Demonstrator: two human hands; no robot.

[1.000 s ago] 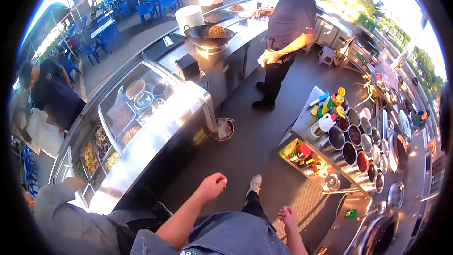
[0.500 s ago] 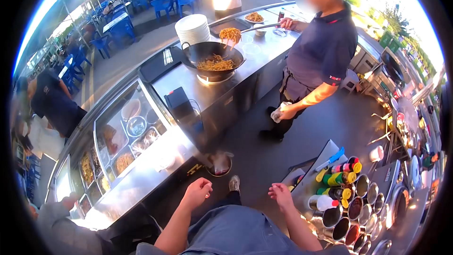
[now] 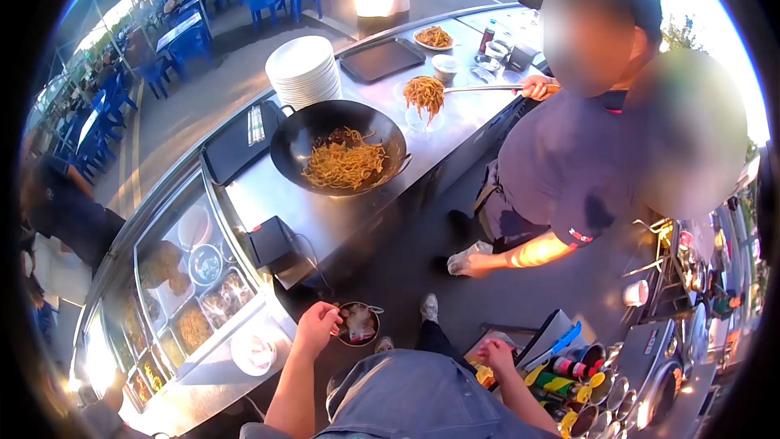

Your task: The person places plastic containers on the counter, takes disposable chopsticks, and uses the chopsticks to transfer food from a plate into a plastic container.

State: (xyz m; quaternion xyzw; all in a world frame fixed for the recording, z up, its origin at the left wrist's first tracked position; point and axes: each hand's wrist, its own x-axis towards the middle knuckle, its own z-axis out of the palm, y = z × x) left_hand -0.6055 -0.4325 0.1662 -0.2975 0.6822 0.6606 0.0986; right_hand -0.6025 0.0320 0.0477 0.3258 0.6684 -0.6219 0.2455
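Grey top [image 3: 410, 394], left hand [image 3: 318, 328] half-curled, right [image 3: 496, 354] likewise

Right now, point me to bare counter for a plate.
Bare steel lies between the wok, the left black tray and the black box. The dark tray beside the plate stack also looks bare. It's crowded around the dark bottle, and among the bottles and pots near the right hand.

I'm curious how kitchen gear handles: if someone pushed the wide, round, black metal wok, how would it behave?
The wok would probably feel heavy and rigid, being wide, deep and metal-looking. Its curved sides suggest it might rock or tip rather than slide flat. The loose, tangled brown noodles inside would likely shift with it.
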